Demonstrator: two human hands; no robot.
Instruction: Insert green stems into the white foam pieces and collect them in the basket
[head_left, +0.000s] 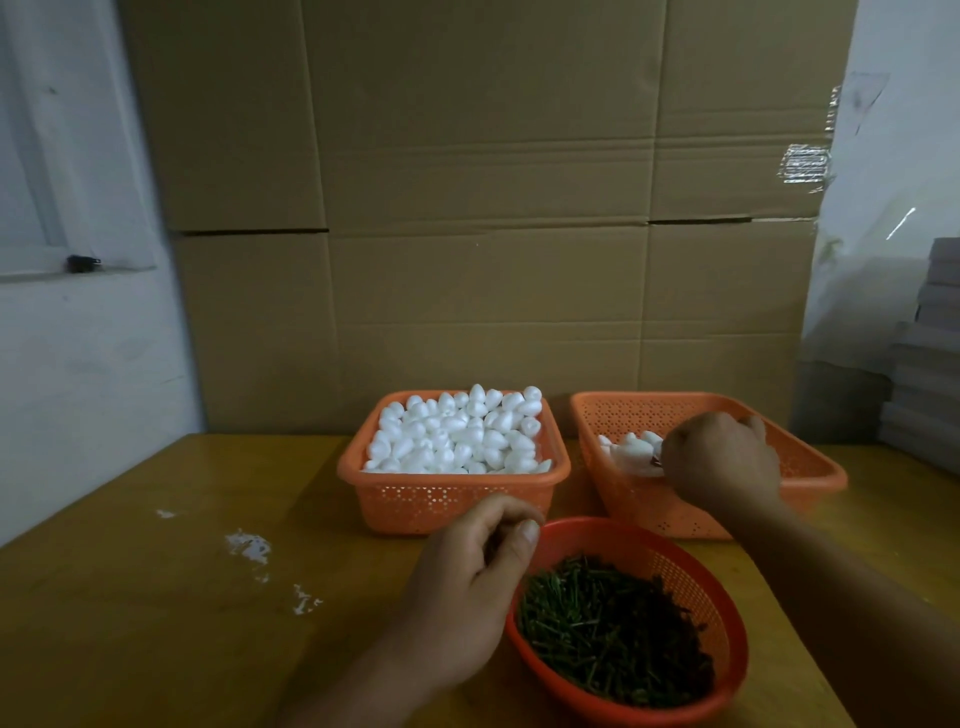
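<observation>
A rectangular orange basket (415, 506) at the table's middle is heaped with white foam pieces (457, 434). To its right, a second orange basket (810, 475) holds a few foam pieces (631, 449). My right hand (722, 465) hovers inside it with fingers curled, pinching a foam piece with a dark stem end at the fingertips. A round red basket (691, 574) in front is full of short green stems (608, 621). My left hand (467, 577) hangs at that basket's left rim, fingers loosely curled, with nothing visible in them.
The wooden table (156, 597) carries white foam crumbs (249, 545) on its left half. A tall cardboard sheet (483, 208) stands right behind the baskets. Grey stacked boxes (930, 364) stand at the far right edge.
</observation>
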